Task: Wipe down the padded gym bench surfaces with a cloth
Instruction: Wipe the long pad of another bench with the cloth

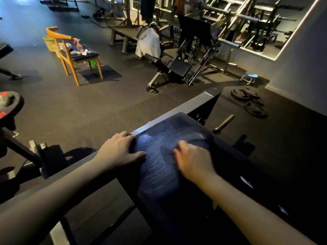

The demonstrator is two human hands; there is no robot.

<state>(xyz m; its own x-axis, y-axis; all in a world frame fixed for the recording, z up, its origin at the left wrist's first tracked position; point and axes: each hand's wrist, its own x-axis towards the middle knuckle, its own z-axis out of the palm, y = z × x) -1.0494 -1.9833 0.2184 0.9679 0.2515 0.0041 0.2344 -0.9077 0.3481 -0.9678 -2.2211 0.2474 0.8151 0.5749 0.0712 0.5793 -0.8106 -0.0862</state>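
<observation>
Head view. The bench pad sits in the lower middle of the frame, running from the bottom centre up to a rounded far end at mid-frame. Its surface shows pale wipe streaks.

The pad's left edge lies along a grey metal beam. A short metal peg sticks out just right of the far end.

The left hand grips the pad's left edge, with the fingers curled over the side and the thumb flat on top. The right hand is on the pad at centre and motion-blurred. Its fingers look bent, but I cannot tell the grip or what it holds. A dark fold lies on the pad just above the right hand; I cannot tell whether it is cloth or pad.

A wide stretch of dark rubber floor is open between the beam and a wooden chair at upper left. Weight plates lie on the floor at mid right, and a blue stool is above them. A person in white crouches at a machine at top centre.

Two yellow buckets stand behind the chair, their contents hidden. The chair seat holds a spray bottle and small crumpled items. A green object is under the seat.
</observation>
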